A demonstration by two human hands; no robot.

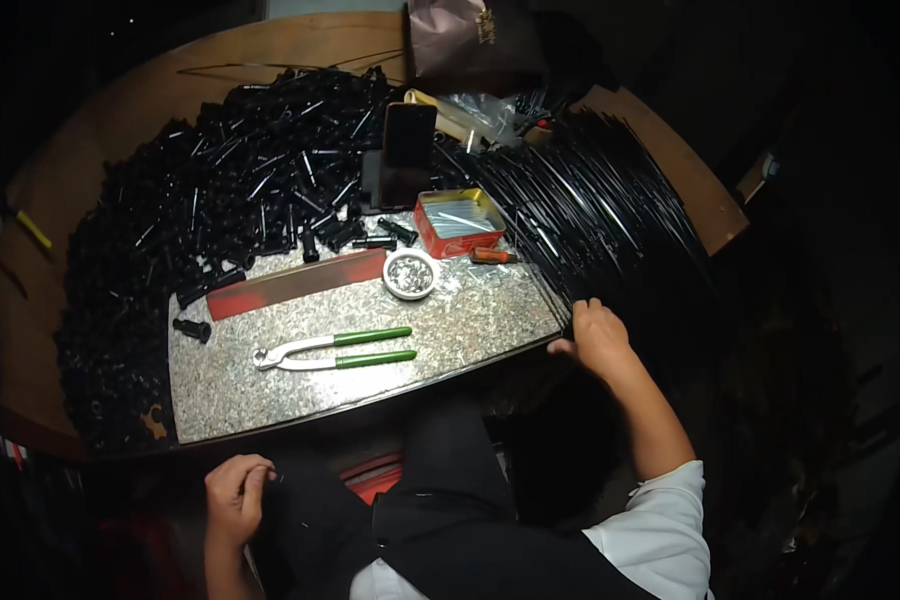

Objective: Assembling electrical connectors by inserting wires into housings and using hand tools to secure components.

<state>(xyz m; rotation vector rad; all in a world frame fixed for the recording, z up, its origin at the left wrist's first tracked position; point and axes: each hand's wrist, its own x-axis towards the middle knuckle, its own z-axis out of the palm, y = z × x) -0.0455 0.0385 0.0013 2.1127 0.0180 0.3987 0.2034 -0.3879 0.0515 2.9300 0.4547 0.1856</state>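
My right hand (pixel 598 338) is closed over the near ends of a bundle of long thin black rods (pixel 600 200), beside the right corner of a speckled stone slab (pixel 470 320); how many rods it grips is hidden. My left hand (pixel 236 495) hangs in front of the slab over my lap, fingers curled and thumb pressed to them; anything inside is too small to tell. On the slab lie end-cutting pliers (pixel 335 350) with green handles, pointing left. Behind them stands a small white bowl (pixel 410 274) of tiny shiny metal pieces.
A large heap of black tubular parts (pixel 240 170) covers the left and back. A red bar (pixel 295 283), a red tin (pixel 460 222) of thin grey sticks, an orange-handled tool (pixel 492 256) and an upright phone (pixel 408 145) stand around the bowl. A bag (pixel 470 40) sits behind.
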